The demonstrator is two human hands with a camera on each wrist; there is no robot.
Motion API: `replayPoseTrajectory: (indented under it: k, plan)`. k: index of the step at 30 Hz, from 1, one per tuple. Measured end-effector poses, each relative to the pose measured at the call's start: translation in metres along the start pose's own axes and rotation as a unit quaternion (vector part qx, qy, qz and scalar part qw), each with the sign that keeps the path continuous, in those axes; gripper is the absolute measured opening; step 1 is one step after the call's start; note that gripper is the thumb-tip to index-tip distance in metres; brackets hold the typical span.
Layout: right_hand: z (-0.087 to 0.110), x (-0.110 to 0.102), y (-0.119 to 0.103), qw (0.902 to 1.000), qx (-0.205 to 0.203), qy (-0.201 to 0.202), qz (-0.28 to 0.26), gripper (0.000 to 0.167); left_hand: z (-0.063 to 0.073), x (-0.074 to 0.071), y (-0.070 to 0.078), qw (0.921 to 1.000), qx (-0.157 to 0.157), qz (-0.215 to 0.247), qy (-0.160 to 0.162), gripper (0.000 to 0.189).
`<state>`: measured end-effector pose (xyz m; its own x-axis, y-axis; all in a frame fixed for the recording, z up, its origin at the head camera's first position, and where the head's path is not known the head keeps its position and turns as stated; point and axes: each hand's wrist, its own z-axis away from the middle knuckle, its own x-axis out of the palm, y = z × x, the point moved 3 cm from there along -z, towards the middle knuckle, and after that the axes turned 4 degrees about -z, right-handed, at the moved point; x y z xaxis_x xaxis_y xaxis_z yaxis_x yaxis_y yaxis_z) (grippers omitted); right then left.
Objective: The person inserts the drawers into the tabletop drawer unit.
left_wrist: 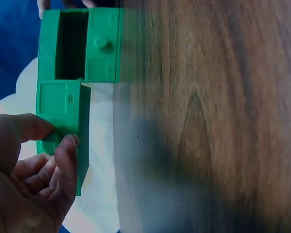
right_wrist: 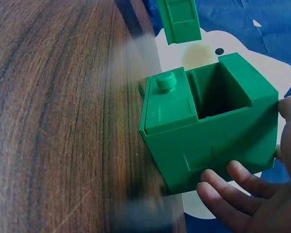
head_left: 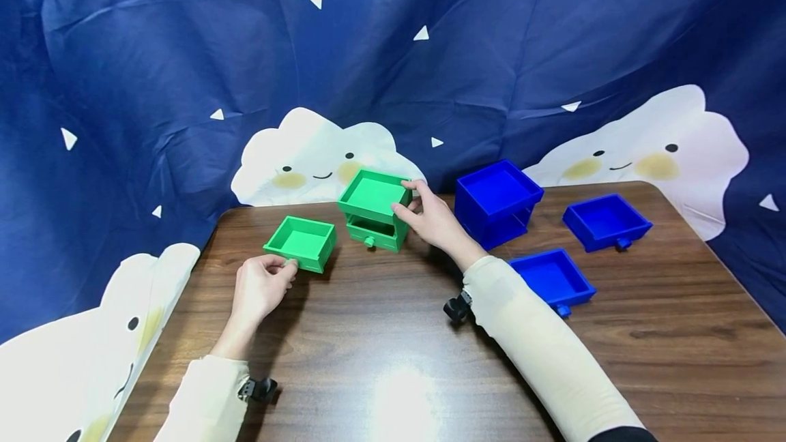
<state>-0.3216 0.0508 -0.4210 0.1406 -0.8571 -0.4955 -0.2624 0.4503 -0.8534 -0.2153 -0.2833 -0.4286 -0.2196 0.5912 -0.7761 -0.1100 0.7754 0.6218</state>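
Across the wooden table [head_left: 344, 333], the head view is showing the green drawer [head_left: 301, 243] hanging left of the green cabinet [head_left: 373, 196], apparently off the tabletop. From the left wrist, the left hand [left_wrist: 26, 194] is pinching the drawer's knob [left_wrist: 49, 144], probably because it is offering a handy grip. From the right wrist, the right hand [right_wrist: 266, 200] is wrapping lightly about the cabinet's top edge, likely steadying it; the lower drawer [right_wrist: 172, 110] is sitting beneath an open slot [right_wrist: 223, 94].
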Motion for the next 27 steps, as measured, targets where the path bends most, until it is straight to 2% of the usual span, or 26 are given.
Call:
replayPoseTrajectory:
  k: [19,27]
  plan:
    - [0.001,-0.001,-0.001,1.0,0.002,0.001,0.004,0.061,0.008,0.013,0.018,0.9993,0.032,0.019,-0.003,0.019]
    - [0.001,0.0,0.0,1.0,0.0,0.0,0.0,0.061,0.008,0.021,0.027,0.9989,0.046,0.008,-0.005,0.018]
